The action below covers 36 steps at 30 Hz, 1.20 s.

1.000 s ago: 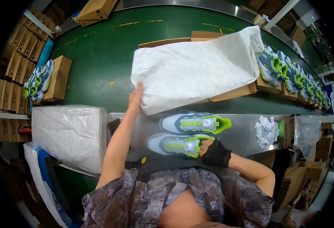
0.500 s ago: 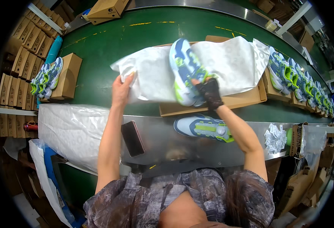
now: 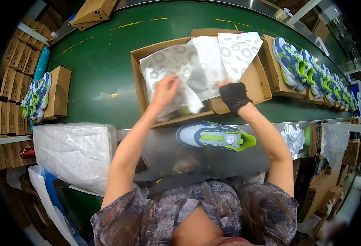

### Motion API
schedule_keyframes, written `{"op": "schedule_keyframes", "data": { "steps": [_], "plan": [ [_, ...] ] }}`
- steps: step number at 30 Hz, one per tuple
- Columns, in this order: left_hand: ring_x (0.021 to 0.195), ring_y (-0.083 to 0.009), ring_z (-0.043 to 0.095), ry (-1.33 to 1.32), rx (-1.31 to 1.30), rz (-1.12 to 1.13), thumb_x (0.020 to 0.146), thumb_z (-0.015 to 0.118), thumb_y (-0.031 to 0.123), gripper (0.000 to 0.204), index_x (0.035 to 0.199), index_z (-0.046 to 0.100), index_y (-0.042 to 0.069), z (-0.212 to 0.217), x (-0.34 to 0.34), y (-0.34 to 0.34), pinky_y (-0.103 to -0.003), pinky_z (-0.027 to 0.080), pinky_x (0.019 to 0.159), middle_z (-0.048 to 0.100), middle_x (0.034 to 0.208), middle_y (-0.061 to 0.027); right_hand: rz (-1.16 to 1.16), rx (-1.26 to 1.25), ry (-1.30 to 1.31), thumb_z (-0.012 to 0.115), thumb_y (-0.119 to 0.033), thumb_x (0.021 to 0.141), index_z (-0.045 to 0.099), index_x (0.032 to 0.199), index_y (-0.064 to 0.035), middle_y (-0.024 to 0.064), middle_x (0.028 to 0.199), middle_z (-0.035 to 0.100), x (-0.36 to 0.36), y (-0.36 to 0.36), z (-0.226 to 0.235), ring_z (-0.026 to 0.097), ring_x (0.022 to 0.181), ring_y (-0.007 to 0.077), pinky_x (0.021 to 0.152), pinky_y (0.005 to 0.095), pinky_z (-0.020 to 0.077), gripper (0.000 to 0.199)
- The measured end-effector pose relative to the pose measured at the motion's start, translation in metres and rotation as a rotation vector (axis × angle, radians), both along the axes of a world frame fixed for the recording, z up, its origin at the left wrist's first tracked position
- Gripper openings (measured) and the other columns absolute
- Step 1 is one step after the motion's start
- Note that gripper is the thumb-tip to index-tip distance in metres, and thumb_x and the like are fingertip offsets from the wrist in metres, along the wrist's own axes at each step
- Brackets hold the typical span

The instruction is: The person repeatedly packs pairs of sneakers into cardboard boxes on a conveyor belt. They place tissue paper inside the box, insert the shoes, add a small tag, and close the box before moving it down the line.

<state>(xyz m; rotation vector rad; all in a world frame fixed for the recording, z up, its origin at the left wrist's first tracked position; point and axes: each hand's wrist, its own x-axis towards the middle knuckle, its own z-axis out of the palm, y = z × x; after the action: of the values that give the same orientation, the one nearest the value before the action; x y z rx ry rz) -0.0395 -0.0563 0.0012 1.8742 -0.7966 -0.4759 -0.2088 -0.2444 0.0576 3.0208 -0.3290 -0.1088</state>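
Observation:
White wrapping paper (image 3: 207, 55) with grey printed shapes lies inside an open cardboard shoebox (image 3: 240, 105) in front of me. My left hand (image 3: 165, 89) is closed on a folded flap of the paper over the box's left half. At the paper's middle, my right hand (image 3: 234, 96), in a black fingerless glove, pinches its near edge; part of its grip is hidden. A bit of bright green shows under the flap, the rest of that item covered. Between the box and my body, a blue-grey and green sneaker (image 3: 215, 136) with a dial rests on the metal edge.
Sneakers (image 3: 297, 67) stand in a row on boxes at right. More sneakers (image 3: 38, 96) and a box are at left. A plastic-wrapped paper stack (image 3: 71, 153) sits by my left arm, which partly hides a phone (image 3: 142, 165). Small white packets (image 3: 292, 138) lie at right.
The sneaker my right hand held over the paper is out of its grip. The paper has sunk into the box and its left part is folded over. My left hand moved right.

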Motion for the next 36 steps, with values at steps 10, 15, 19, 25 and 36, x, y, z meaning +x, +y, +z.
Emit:
{"op": "schedule_keyframes", "data": {
  "steps": [10,15,19,25,36],
  "plan": [
    [0.101,-0.0292,0.046,-0.955,0.991,-0.545,0.049,0.067,0.062,0.072,0.095,0.063,0.007,0.006,-0.025,-0.043,-0.068,0.013,0.091,0.056,0.096,-0.0129,0.029,-0.056,0.03,0.051,-0.012,0.07,0.054,0.074,-0.0082,0.0136,0.078,0.054,-0.071,0.017,0.045,0.059,0.058,0.0269,0.05,0.039,0.0446,0.006],
    [0.119,-0.0371,0.033,-0.861,0.727,-0.18,0.057,0.066,0.058,0.089,0.124,0.041,0.006,0.02,-0.001,0.024,-0.067,0.012,0.092,0.03,0.129,-0.0237,0.014,0.058,-0.018,0.052,-0.008,0.069,0.054,0.077,-0.009,0.012,0.079,0.052,-0.074,0.024,0.062,0.058,0.06,0.0262,0.052,0.0371,0.0451,0.008],
    [0.124,-0.0393,0.023,-0.453,0.379,0.249,0.066,0.063,0.054,0.086,0.132,0.03,0.009,0.016,-0.005,0.064,-0.062,0.02,0.093,0.015,0.134,-0.0294,0.101,0.189,-0.175,0.051,-0.008,0.072,0.056,0.089,-0.0069,0.0125,0.096,0.055,-0.052,0.037,0.061,0.06,0.066,0.0261,0.056,0.0345,0.0473,0.018],
    [0.119,-0.0498,0.022,-0.387,0.767,0.27,0.051,0.069,0.062,0.114,0.137,0.01,0.016,0.014,-0.028,0.03,-0.067,0.025,0.085,0.0,0.137,-0.0277,0.225,-0.026,0.046,0.05,-0.007,0.071,0.054,0.097,-0.0049,0.0137,0.079,0.054,-0.027,0.03,0.024,0.059,0.059,0.0238,0.048,0.0358,0.0437,0.026],
    [0.12,-0.047,0.024,-0.361,0.644,0.192,0.05,0.073,0.048,0.109,0.137,0.016,0.016,0.022,-0.017,0.054,-0.052,0.036,0.088,0.002,0.138,-0.0272,0.223,-0.032,-0.253,0.053,-0.01,0.069,0.054,0.086,-0.0042,0.0123,0.082,0.056,-0.044,0.042,0.032,0.059,0.059,0.0218,0.049,0.0341,0.045,0.018]
  ]
}}
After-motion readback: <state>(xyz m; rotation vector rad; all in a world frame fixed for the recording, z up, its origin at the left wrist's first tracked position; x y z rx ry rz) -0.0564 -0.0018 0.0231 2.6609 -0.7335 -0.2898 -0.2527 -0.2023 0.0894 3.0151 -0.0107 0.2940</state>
